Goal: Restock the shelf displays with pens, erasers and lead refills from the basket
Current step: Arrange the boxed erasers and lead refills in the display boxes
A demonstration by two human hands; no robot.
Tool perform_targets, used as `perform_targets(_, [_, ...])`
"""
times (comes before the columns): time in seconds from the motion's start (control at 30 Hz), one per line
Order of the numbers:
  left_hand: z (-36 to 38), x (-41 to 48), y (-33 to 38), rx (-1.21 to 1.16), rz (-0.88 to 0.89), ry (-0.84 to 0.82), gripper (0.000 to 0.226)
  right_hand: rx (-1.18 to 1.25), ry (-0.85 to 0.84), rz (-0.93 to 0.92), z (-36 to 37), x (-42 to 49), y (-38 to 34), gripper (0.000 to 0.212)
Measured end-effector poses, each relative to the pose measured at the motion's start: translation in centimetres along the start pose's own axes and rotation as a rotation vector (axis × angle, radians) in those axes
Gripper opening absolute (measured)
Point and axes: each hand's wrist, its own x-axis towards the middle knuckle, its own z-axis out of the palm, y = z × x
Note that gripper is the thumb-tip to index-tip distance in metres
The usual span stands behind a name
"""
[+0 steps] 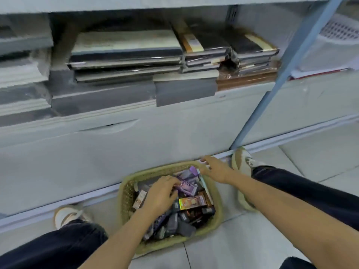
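Observation:
A green woven basket (127, 193) sits on the floor between my feet, filled with several small stationery boxes and packs. My left hand (161, 193) is down inside the basket, its fingers curled on a purple pack (185, 186). My right hand (212, 167) hovers over the basket's far right corner with its fingers spread, touching the top of a purple box (193, 170). A shiny orange-and-gold box (191, 201) lies just right of my left hand.
A grey shelf unit (174, 121) rises in front, with stacks of wrapped dark notebooks (128, 55) on its lowest shelf. A blue upright post (279, 74) stands at the right. My shoes (242, 160) flank the basket on the tiled floor.

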Motion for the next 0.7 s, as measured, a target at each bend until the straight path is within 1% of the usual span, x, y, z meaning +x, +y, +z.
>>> perform_targets(0.07, [2.1,0.5,-1.6,0.136,-0.018,-0.079,0.053,0.043,0.034,0.045,3.3,0.4,2.4,0.052])
perform_targets(0.13, [3.4,1.3,-2.8,0.26,-0.033,-0.133,0.064,0.155,0.126,0.054,6.1,0.3,4.0,0.044])
perform_targets(0.23, [4.5,2.2,-4.0,0.337,-0.005,-0.191,0.066,0.194,0.256,0.062,9.0,0.0,5.3,0.034])
perform_targets(0.27, [4.7,2.2,-4.4,0.344,-0.004,-0.191,0.065,0.181,0.302,0.071,9.5,0.1,5.4,0.035])
perform_targets(0.33, [5.1,1.8,-5.1,0.328,-0.006,-0.134,0.062,0.082,0.351,0.11,10.1,0.6,5.0,0.04])
perform_targets(0.4, [5.4,1.2,-5.5,0.26,0.006,-0.052,0.057,-0.028,0.367,0.146,10.4,1.2,4.6,0.04])
perform_targets(0.47, [5.3,0.8,-5.7,0.201,0.018,-0.005,0.05,-0.021,0.433,0.151,10.4,1.6,4.1,0.031])
perform_targets(0.53, [5.1,0.6,-5.8,0.143,0.002,0.038,0.041,0.008,0.549,0.088,9.9,1.5,3.7,0.022])
perform_targets(0.6, [4.8,0.6,-5.8,0.041,-0.031,0.105,0.033,0.059,0.653,-0.047,9.0,1.4,3.2,0.019])
perform_targets(0.63, [4.5,0.7,-5.5,-0.049,-0.063,0.129,0.032,0.115,0.654,-0.106,8.3,1.4,2.6,0.017])
perform_targets(0.67, [4.1,0.9,-5.0,-0.18,-0.103,0.127,0.032,0.185,0.602,-0.151,7.8,1.4,1.9,0.016])
perform_targets(0.7, [3.7,1.1,-4.3,-0.355,-0.147,0.098,0.034,0.237,0.499,-0.188,7.5,1.4,1.1,0.016])
